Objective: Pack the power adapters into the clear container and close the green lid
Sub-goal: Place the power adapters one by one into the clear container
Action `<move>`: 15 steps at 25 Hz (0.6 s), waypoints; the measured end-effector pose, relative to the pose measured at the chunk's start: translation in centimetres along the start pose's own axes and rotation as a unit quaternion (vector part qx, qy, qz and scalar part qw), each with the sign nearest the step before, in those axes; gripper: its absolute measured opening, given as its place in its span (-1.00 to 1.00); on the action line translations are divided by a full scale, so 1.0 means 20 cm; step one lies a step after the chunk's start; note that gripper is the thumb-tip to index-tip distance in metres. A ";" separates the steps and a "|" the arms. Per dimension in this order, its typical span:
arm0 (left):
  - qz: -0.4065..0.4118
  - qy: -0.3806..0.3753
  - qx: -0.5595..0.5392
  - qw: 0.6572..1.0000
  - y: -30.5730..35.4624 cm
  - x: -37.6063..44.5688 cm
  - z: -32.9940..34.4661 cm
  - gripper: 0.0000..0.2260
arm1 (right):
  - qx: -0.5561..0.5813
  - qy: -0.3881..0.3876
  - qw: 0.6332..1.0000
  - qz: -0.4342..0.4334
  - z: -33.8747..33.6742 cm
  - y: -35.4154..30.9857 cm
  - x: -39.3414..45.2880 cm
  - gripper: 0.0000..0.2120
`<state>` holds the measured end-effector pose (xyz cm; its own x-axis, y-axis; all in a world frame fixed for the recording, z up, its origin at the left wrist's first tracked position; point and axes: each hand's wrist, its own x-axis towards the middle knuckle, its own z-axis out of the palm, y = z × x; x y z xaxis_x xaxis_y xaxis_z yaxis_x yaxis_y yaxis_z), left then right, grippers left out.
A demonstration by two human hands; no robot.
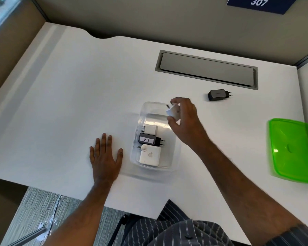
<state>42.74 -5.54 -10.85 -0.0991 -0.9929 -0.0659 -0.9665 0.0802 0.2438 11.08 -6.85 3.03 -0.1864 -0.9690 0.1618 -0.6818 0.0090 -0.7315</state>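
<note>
We have three adapters lying in the clear container (156, 137). Our right hand (183, 119) pinches a white adapter (173, 112) above its empty far end; our left hand (105, 155) lies flat and open just left of it. One black adapter (219, 94) waits far right on the desk (78, 86); the green lid (292, 150) sits near the right edge.

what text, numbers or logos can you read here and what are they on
"307": white digits on the dark blue sign on the partition wall.
"002": white label on the black adapter in the clear container.
Apple logo, no words: on the white square adapter.
Loose black adapter on the desk: any marking too blurred to read.
</note>
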 end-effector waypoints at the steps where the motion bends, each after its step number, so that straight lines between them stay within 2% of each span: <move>1: 0.000 0.000 0.000 1.000 0.00 0.00 0.00 -0.36 | -0.002 -0.039 0.999 0.003 0.04 -0.01 0.02 -0.52; 5: -0.002 0.005 -0.001 1.000 0.00 -0.01 0.00 -0.37 | -0.017 -0.191 0.978 0.076 0.21 -0.02 0.10 -0.46; 10: -0.002 0.009 -0.009 1.000 0.00 0.00 0.00 -0.37 | -0.072 -0.217 0.968 0.105 0.35 0.02 0.18 -0.62; 15: -0.002 0.012 -0.008 1.000 0.00 0.00 0.00 -0.37 | -0.095 -0.216 0.968 0.087 0.42 0.08 0.18 -0.82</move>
<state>42.76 -5.48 -10.90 -0.0886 -0.9951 -0.0430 -0.9630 0.0745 0.2589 15.23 -12.35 -3.13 -0.0246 -0.9612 -0.2746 -0.7919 0.1864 -0.5816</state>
